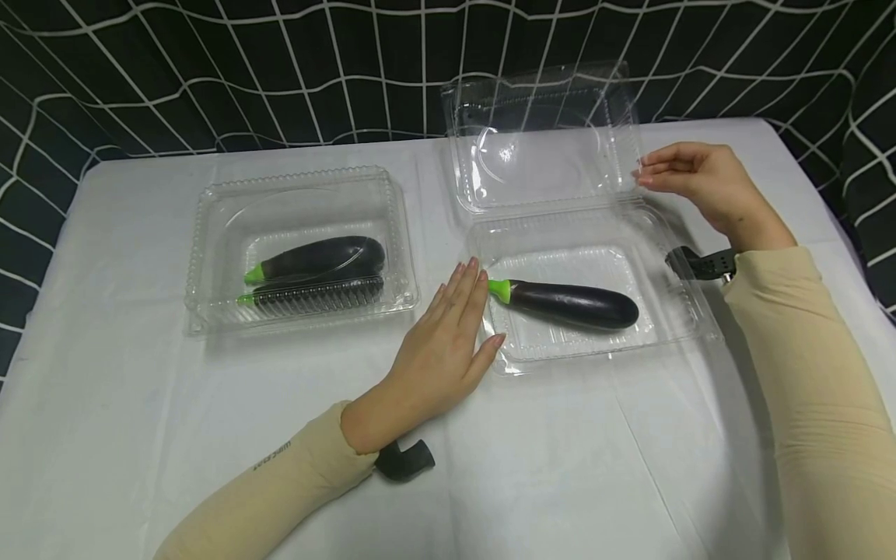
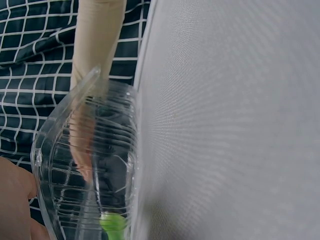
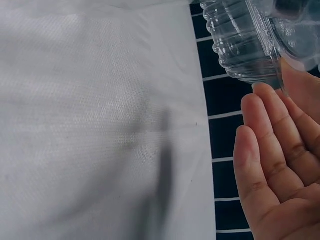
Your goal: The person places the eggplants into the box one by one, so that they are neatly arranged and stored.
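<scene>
A clear plastic clamshell container (image 1: 560, 354) lies with its lid (image 1: 546, 167) raised at the back. Inside the base is one dark eggplant (image 1: 570, 305), its green stem end toward the left. My left hand (image 1: 434, 354) rests against the base's left edge, fingers straight and thumb spread over the near corner. My right hand (image 1: 707, 190) pinches the lid's right edge between thumb and fingertips; the right wrist view shows the lid corner (image 3: 240, 42) at those fingertips. Through the clear wall, the left wrist view shows the green stem (image 2: 114, 225).
Left of my left hand stands a second clear container (image 1: 301, 315), closed, with a dark eggplant (image 1: 329, 257) and another dark green-tipped item partly hidden by the ribbed wall. A white cloth (image 1: 231, 435) covers the table. Behind hangs a dark cloth with white grid lines (image 1: 280, 93).
</scene>
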`<move>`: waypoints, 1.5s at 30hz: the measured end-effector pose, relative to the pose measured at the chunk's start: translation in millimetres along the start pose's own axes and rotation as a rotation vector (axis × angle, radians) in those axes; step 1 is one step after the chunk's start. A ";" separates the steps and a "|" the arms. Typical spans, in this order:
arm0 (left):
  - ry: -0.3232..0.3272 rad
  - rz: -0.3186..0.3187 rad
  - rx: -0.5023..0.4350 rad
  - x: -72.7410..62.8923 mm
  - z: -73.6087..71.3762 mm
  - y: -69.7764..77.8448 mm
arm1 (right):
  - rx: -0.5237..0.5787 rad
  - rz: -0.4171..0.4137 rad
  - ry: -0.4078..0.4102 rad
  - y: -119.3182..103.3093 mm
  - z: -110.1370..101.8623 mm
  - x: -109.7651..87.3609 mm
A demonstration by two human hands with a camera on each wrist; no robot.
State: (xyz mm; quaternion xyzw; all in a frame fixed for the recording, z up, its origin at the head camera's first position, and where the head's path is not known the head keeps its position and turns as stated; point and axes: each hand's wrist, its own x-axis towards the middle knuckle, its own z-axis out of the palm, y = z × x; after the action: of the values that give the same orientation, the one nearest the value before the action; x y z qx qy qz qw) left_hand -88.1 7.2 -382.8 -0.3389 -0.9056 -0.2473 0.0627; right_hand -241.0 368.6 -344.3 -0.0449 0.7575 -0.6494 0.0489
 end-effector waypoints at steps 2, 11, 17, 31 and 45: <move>0.000 0.001 0.001 0.0 0.1 0.0 | -0.001 -0.006 0.004 -0.4 0.4 -0.1; -0.001 -0.002 0.003 0.0 0.1 0.2 | -0.039 -0.020 0.017 -3.4 0.0 -0.7; 0.000 -0.002 -0.001 0.0 0.3 0.4 | -0.020 -0.026 0.023 -3.4 0.1 -1.3; -0.008 -0.006 -0.002 0.2 -1.3 1.0 | -0.114 -0.067 0.079 -5.5 2.2 -5.6; -0.012 -0.012 0.005 0.3 -1.2 2.5 | -0.290 -0.154 0.142 -10.4 5.3 -11.7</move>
State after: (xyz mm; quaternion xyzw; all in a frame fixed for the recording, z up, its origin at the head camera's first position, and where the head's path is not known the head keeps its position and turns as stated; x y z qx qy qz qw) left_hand -86.7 8.4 -380.6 -0.3349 -0.9085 -0.2435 0.0566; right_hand -228.7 363.4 -334.6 -0.0637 0.8392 -0.5366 -0.0615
